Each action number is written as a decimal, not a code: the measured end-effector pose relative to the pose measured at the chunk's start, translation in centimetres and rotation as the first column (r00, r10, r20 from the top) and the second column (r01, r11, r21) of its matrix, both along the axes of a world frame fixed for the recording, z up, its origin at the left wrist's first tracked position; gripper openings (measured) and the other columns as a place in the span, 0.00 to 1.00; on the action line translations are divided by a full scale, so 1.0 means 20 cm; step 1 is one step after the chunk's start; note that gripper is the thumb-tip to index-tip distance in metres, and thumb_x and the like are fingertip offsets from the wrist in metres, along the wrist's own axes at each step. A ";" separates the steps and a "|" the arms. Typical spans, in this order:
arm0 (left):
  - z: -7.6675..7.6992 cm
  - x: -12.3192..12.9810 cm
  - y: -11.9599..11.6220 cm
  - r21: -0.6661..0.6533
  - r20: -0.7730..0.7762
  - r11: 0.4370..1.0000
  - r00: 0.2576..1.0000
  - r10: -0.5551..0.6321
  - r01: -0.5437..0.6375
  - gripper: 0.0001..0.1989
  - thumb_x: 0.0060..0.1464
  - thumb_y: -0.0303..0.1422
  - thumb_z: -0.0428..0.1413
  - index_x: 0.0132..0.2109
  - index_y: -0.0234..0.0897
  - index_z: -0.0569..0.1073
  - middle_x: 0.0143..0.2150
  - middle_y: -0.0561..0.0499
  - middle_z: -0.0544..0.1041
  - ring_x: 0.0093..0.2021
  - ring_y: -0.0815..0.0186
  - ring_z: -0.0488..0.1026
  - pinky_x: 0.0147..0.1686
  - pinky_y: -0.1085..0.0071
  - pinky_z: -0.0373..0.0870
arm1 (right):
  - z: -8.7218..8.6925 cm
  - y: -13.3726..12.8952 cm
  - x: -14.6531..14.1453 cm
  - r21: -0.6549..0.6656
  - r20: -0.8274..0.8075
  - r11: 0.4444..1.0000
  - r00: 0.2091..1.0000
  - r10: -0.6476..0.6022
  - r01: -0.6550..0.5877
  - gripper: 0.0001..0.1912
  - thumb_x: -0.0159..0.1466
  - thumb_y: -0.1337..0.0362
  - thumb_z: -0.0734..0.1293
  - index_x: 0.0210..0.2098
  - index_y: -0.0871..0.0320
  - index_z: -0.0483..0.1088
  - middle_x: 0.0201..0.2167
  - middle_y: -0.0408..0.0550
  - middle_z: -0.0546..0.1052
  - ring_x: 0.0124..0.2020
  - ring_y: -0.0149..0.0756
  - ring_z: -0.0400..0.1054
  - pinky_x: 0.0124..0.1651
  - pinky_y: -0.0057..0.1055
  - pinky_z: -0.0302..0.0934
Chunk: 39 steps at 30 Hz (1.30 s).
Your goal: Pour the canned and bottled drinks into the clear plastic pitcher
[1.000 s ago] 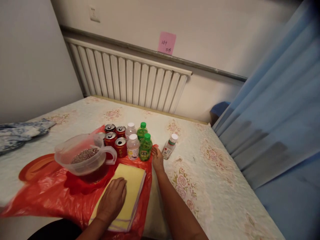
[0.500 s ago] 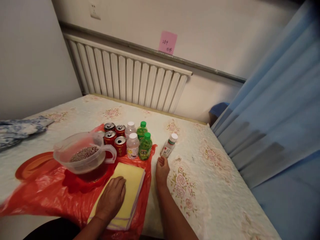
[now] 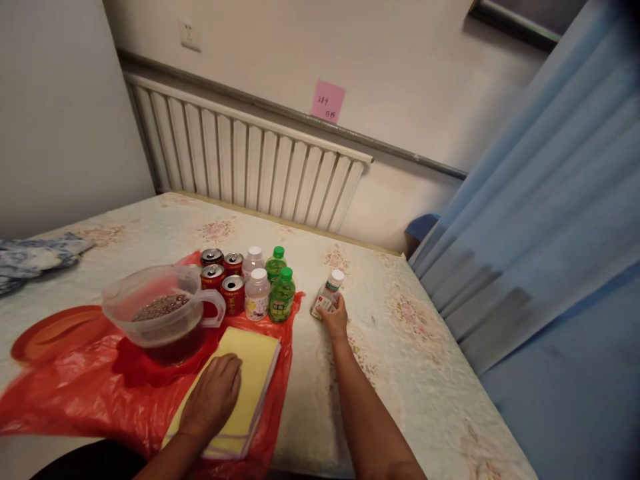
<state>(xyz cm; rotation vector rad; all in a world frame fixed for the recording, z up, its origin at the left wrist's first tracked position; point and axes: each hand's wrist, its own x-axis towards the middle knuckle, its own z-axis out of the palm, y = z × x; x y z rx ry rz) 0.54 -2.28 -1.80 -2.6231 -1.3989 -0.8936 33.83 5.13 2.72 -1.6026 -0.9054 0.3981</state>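
Note:
My left hand [image 3: 214, 393] lies flat on a folded yellow cloth [image 3: 255, 353], its fingers stretched out. My right hand [image 3: 335, 321] is wrapped around the lower part of a small clear bottle [image 3: 329, 292] with a white cap and a label, which leans slightly on the flowered bed cover. Left of that bottle are two green-capped bottles [image 3: 283, 301] and two white-capped bottles [image 3: 257, 303]. Several red drink cans [image 3: 233, 297] stand beside them. A clear plastic jug [image 3: 150, 313] with dark, foamy liquid stands in a red dish [image 3: 131, 367].
Red plastic sheeting [image 3: 90, 400] lies under the cloth and jug, with an orange-red lid [image 3: 45, 330] at left. Blue-and-white fabric [image 3: 40, 260] is at far left. A radiator [image 3: 240, 150] lines the wall; a blue curtain [image 3: 525, 200] hangs at right.
My right hand has moved from just below the small clear bottle to its side and closed around it. My left hand stays on the cloth. The view has shifted slightly.

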 end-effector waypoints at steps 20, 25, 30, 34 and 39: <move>0.38 0.15 0.00 -0.435 0.402 0.889 0.914 0.048 0.144 0.16 0.56 0.35 0.50 0.49 0.35 0.73 0.47 0.43 0.78 0.43 0.58 0.76 0.47 0.60 0.72 | 0.09 -0.65 -0.38 0.015 -0.085 0.944 0.941 0.329 -0.329 0.28 0.44 0.67 0.72 0.46 0.56 0.71 0.42 0.47 0.79 0.41 0.43 0.75 0.44 0.36 0.71; 0.76 0.28 -0.12 -0.326 0.680 0.812 0.716 -0.154 0.484 0.31 0.53 0.35 0.56 0.64 0.39 0.64 0.62 0.42 0.71 0.62 0.57 0.68 0.59 0.58 0.65 | 0.14 -0.81 -0.46 -0.027 -0.032 0.896 0.897 0.442 -0.443 0.28 0.44 0.69 0.73 0.47 0.55 0.72 0.44 0.46 0.77 0.43 0.42 0.73 0.47 0.37 0.70; 0.96 0.29 -0.22 -0.317 0.589 0.785 0.759 -0.277 0.532 0.23 0.53 0.32 0.56 0.56 0.37 0.74 0.59 0.42 0.75 0.60 0.56 0.69 0.62 0.57 0.62 | 0.17 -0.91 -0.49 -0.070 0.058 0.878 0.877 0.477 -0.473 0.27 0.44 0.69 0.74 0.44 0.55 0.73 0.43 0.45 0.76 0.43 0.41 0.72 0.48 0.37 0.68; 0.98 0.28 -0.27 -0.334 0.542 0.813 0.802 -0.249 0.477 0.19 0.50 0.29 0.56 0.51 0.36 0.77 0.53 0.44 0.78 0.54 0.57 0.73 0.57 0.59 0.66 | 0.17 -0.95 -0.50 -0.079 0.093 0.875 0.871 0.483 -0.477 0.26 0.45 0.69 0.74 0.45 0.55 0.73 0.41 0.44 0.76 0.42 0.41 0.71 0.47 0.36 0.68; 0.98 0.29 -0.31 -0.313 0.500 0.874 0.847 -0.182 0.372 0.17 0.46 0.29 0.59 0.46 0.35 0.77 0.45 0.46 0.78 0.48 0.57 0.73 0.50 0.61 0.68 | 0.16 -0.98 -0.51 -0.086 0.118 0.879 0.871 0.476 -0.469 0.27 0.44 0.69 0.74 0.45 0.56 0.73 0.41 0.45 0.76 0.42 0.41 0.71 0.47 0.36 0.67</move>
